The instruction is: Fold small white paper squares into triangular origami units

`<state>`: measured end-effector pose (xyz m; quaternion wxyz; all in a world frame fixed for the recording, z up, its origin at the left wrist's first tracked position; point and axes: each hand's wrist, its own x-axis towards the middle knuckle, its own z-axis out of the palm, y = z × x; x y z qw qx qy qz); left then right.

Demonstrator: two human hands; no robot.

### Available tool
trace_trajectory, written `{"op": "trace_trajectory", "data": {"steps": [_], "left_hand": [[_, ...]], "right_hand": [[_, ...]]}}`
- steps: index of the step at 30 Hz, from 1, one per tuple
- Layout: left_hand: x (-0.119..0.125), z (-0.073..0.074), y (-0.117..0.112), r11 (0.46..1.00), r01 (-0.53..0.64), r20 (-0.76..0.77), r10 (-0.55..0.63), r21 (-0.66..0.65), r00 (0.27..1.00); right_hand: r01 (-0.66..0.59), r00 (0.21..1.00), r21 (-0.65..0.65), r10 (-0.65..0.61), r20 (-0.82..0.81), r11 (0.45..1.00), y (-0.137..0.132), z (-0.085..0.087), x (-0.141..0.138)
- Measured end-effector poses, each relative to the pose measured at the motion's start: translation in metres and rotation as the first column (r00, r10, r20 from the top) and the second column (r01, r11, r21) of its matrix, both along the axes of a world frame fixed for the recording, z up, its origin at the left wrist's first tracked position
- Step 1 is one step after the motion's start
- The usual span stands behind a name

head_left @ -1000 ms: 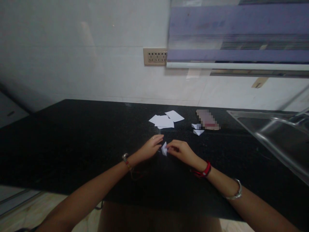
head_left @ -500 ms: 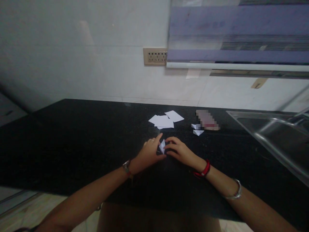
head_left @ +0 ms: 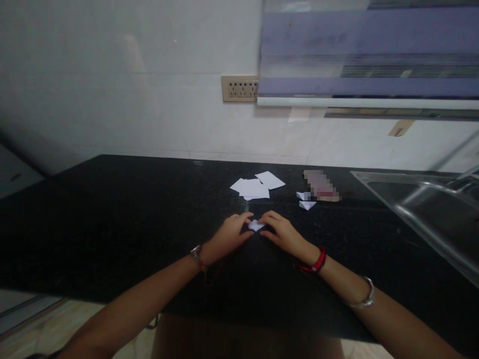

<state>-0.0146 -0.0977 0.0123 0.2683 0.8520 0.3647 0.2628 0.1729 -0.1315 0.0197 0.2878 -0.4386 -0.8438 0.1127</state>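
Note:
A small folded piece of white paper [head_left: 256, 225] lies low over the dark counter, between my two hands. My left hand [head_left: 232, 233] has its fingertips and thumb at the paper's left edge, curved around it. From the other side, my right hand [head_left: 283, 232] grips the paper, its fingers over the upper right edge and its thumb lower down. Beyond the hands lie several flat white paper sheets [head_left: 254, 188], loosely overlapping. To the right are small folded paper pieces [head_left: 307, 204].
A blurred-out pinkish flat object [head_left: 322, 187] lies beside the folded pieces. A metal sink [head_left: 402, 209] is set into the black counter [head_left: 112, 224] at the right. Behind stands a pale tiled wall with a socket panel [head_left: 240, 89] and a purple striped blind [head_left: 355, 50].
The folded paper has gone from standing up as a narrow point to lying lower and wider. My left fingers and thumb have drawn in slightly; the other papers stayed put.

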Motion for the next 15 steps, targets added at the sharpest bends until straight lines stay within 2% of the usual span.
{"op": "trace_trajectory", "data": {"steps": [6,15], "left_hand": [[0.0001,0.0054,0.0027,0.998,0.028,-0.053,-0.025,0.057,0.998],[0.0007,-0.0002,0.006,0.993,0.066,-0.09,-0.058,0.094,0.994]], "right_hand": [[-0.005,1.0,-0.025,0.005,-0.007,1.0,-0.0016,0.0025,-0.0013],[0.003,1.0,0.003,-0.003,-0.003,1.0,-0.0001,0.0003,-0.0013]]}}
